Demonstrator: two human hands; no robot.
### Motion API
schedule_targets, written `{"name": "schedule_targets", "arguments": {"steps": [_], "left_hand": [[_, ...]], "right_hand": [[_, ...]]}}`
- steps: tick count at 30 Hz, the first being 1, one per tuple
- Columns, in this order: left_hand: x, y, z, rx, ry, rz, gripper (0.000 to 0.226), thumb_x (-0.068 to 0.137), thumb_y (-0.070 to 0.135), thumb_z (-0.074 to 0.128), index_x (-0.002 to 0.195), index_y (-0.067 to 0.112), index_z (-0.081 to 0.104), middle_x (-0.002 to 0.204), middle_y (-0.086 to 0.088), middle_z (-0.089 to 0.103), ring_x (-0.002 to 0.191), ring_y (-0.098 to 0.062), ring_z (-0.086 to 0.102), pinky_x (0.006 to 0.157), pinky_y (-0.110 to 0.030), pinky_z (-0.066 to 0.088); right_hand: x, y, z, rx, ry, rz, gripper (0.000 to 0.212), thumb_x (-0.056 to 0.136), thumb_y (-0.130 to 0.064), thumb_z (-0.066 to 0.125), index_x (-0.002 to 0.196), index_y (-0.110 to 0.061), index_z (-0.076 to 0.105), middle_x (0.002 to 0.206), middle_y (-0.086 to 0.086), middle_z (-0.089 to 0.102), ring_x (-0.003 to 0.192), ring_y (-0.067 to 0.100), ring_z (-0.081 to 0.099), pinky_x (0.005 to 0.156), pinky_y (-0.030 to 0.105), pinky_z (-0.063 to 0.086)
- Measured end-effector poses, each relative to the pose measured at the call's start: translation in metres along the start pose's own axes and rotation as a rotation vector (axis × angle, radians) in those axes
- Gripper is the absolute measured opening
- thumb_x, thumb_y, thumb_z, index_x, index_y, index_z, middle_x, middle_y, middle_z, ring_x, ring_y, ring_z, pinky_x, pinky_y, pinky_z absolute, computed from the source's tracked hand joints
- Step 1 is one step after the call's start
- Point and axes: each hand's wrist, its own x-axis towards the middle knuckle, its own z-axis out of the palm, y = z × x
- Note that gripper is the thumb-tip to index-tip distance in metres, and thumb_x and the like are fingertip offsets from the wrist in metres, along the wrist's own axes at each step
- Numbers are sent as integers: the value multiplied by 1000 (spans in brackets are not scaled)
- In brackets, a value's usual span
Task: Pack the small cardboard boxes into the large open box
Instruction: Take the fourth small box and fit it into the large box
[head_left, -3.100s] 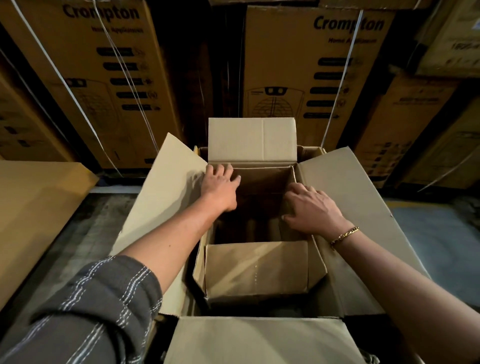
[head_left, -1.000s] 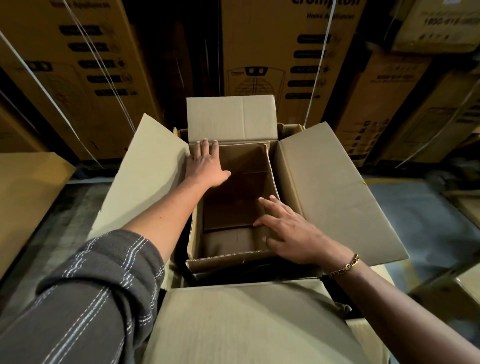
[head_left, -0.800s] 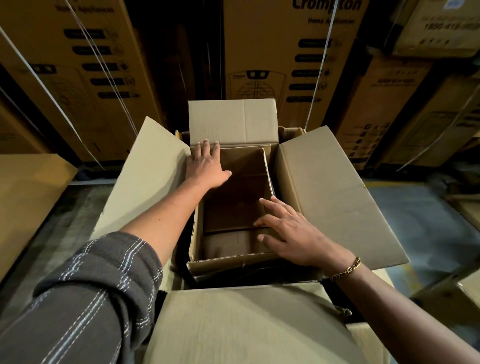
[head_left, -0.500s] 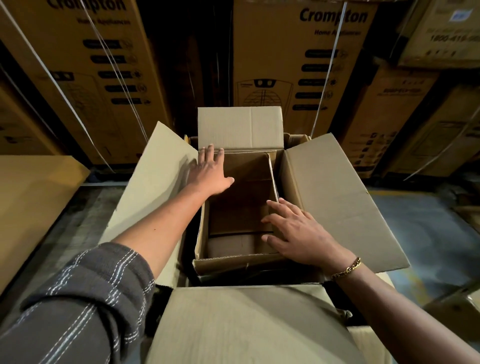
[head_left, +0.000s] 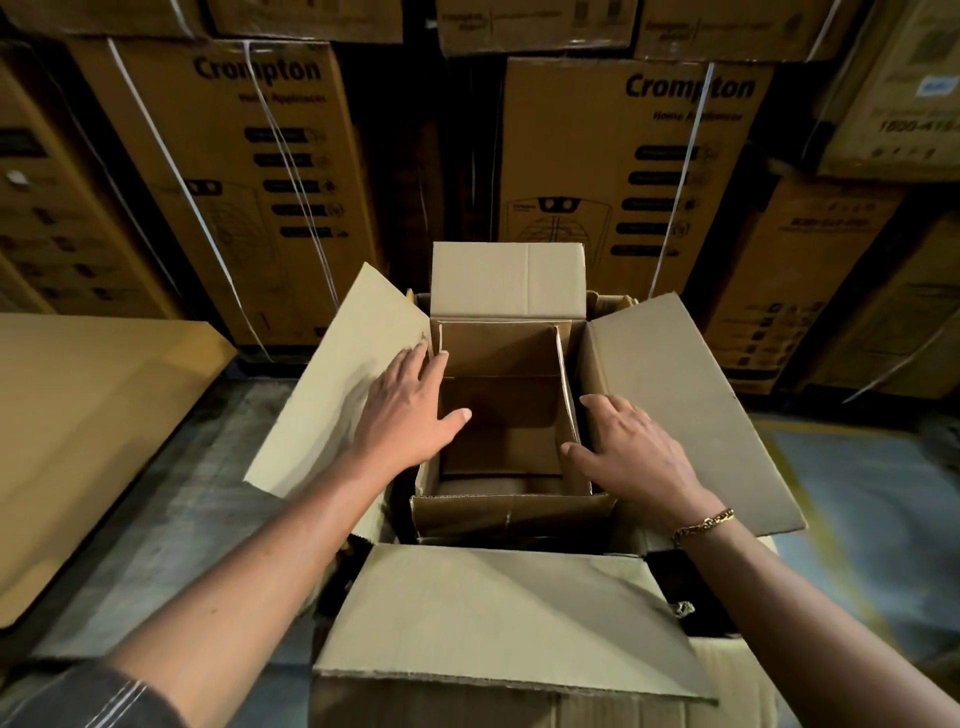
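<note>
**Left hand** (head_left: 410, 415): fingers straight, palm down on the left flap (head_left: 332, 395) of the large box (head_left: 493, 613), thumb reaching over the left rim of the small box (head_left: 511, 512); it grasps nothing.
**Small box:** open-topped, set inside the large box, between the hands.
**Right hand** (head_left: 641, 457): fingers spread and flat, thumb at the small box's right wall, grasping nothing.

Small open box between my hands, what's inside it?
The small open box shows bare cardboard walls and a folded panel low inside. Dim rounded shapes lie by its near wall; too dark to identify. The near wall hides the rest of the floor.
</note>
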Motion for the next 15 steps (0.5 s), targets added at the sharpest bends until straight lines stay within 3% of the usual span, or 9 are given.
{"name": "schedule_targets", "arguments": {"steps": [5,7,11,15], "left_hand": [[-32,-1,-11,-24,-6,26,82,97,57,50,162,24,11,170,-5,2,156,-24,3,123,-44,9],[-41,2,-16,-13,1,46,79,98,55,49,161,24,12,170,-5,2,156,-23,4,123,-43,10],[-52,8,-18,-6,-66,47,74,100,53,48,160,25,16,170,-3,3,155,-24,10,122,-45,18],[-55,9,-14,-38,-136,25,74,100,55,47,160,26,17,170,-2,6,154,-25,17,119,-46,27]], "right_hand": [[0,1,0,2,-83,-11,77,96,-54,55,158,-20,26,162,3,32,146,24,34,113,44,37],[0,-1,-1,-13,-80,1,73,96,-52,55,156,-20,28,158,5,38,142,27,39,109,46,42],[4,-5,-1,-55,-107,83,60,96,-48,57,145,-20,37,131,9,63,118,30,61,93,46,53],[2,-1,5,-94,-102,128,31,90,-37,55,115,-20,57,109,8,69,93,29,63,79,39,54]]}}
